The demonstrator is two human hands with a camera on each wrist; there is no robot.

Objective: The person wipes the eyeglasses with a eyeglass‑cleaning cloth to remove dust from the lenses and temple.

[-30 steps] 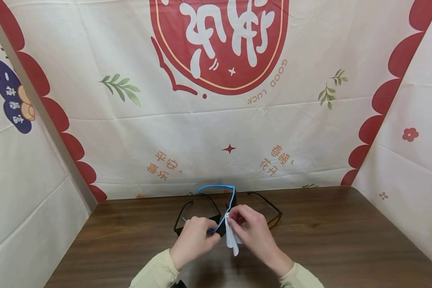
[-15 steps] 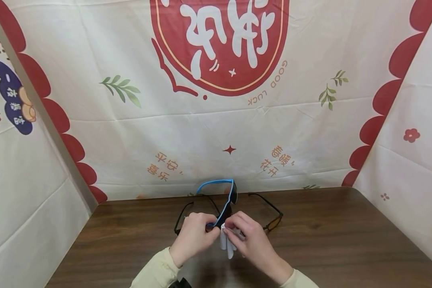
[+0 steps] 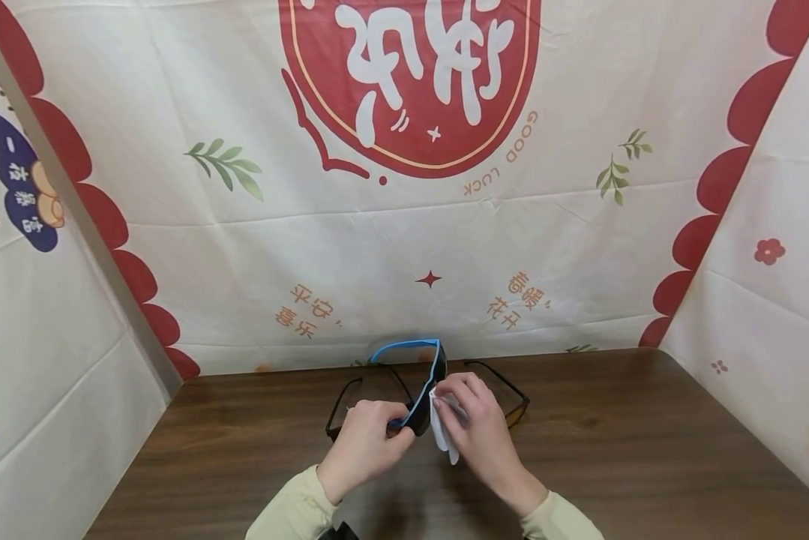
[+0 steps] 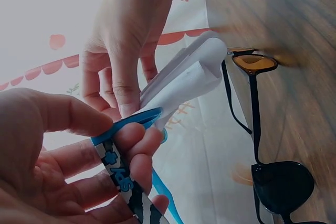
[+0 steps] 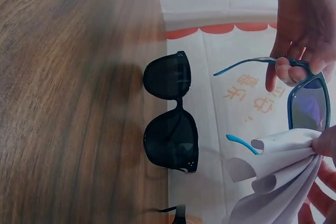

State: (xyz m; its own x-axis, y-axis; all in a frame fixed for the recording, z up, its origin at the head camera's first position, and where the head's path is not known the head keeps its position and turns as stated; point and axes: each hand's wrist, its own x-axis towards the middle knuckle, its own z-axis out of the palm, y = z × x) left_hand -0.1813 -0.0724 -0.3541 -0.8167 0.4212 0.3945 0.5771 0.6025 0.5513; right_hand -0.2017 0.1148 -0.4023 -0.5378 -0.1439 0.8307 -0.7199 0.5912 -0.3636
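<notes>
My left hand (image 3: 364, 446) grips blue-framed sunglasses (image 3: 438, 356) by a corner near the hinge, fingers curled round the patterned temple (image 4: 123, 179). The sunglasses are held up above the table, tilted, with dark lenses facing right. My right hand (image 3: 478, 439) pinches a white cloth (image 3: 442, 431) between thumb and fingers at the front of the frame. In the right wrist view the folded cloth (image 5: 283, 177) hangs over the lower part of a lens (image 5: 308, 106); the other lens is hidden there.
Black sunglasses (image 5: 170, 135) lie on the brown wooden table (image 3: 620, 442), behind my left hand. Glasses with amber lenses (image 3: 515, 415) lie to the right, partly behind my right hand. A printed white cloth backdrop (image 3: 404, 247) rises at the table's back edge.
The blue sunglasses have turned and shifted slightly in my left hand. The cloth and my right hand dipped down the lens front, then moved back up and right.
</notes>
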